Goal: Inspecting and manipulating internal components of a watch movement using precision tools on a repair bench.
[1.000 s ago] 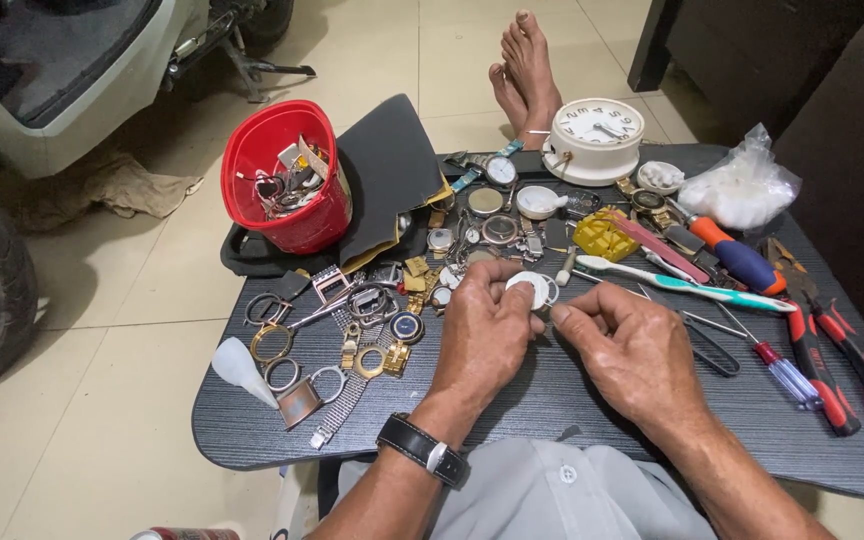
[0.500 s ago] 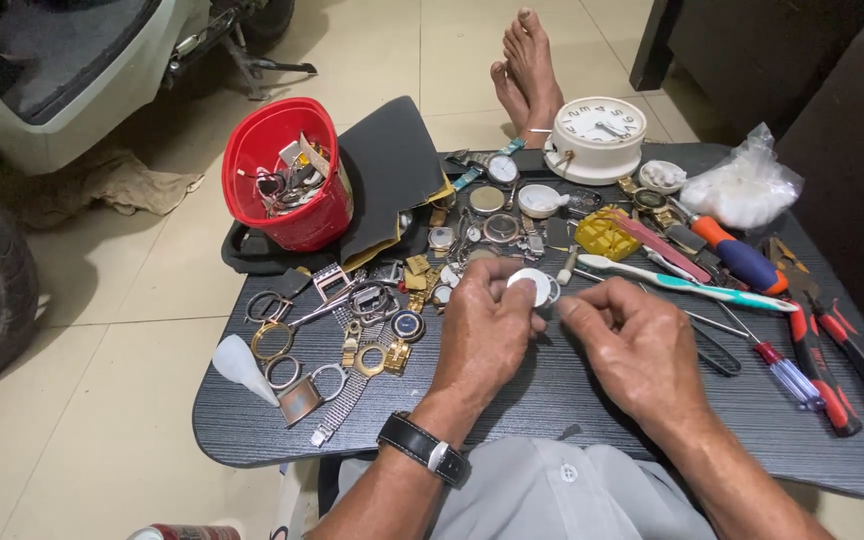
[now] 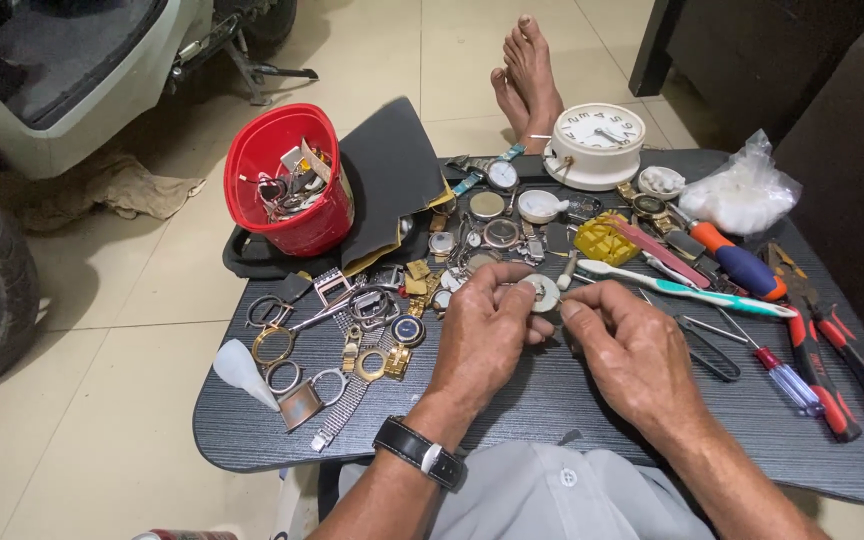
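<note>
- Left hand (image 3: 482,345): thumb and forefinger pinching a small round white watch part (image 3: 542,291) by its edge, raised just above the dark woodgrain table (image 3: 592,400); black wristwatch (image 3: 420,452) on the wrist.
- Right hand (image 3: 637,350): fingertips pressed together just right of the part, close against its rim; whether a fine tool or pin sits between them cannot be told.
- Change over the last second: very slight. Both hands in nearly the same spot, right fingertips drawn marginally closer to the part; part in the same place above the table, centre, near edge of the clutter. Reads as fine close work on the part, with no reach for another item.
- Left of the hands: loose watch cases, bezels and metal bracelets (image 3: 352,350), plus a white nozzle-tipped dropper bottle (image 3: 242,370).
- Behind: red plastic tub (image 3: 287,185) of parts, black sheet, white alarm clock (image 3: 597,145).
- Right of the hands: green-and-white toothbrush (image 3: 687,288), yellow block (image 3: 604,240), orange-and-blue screwdriver (image 3: 737,260), clear-handled screwdriver (image 3: 782,375), red-handled pliers (image 3: 852,370), clear bag of white wadding (image 3: 742,190).
- Beyond the table: bare feet (image 3: 527,75) on the tiled floor; scooter body and tyre at left.
</note>
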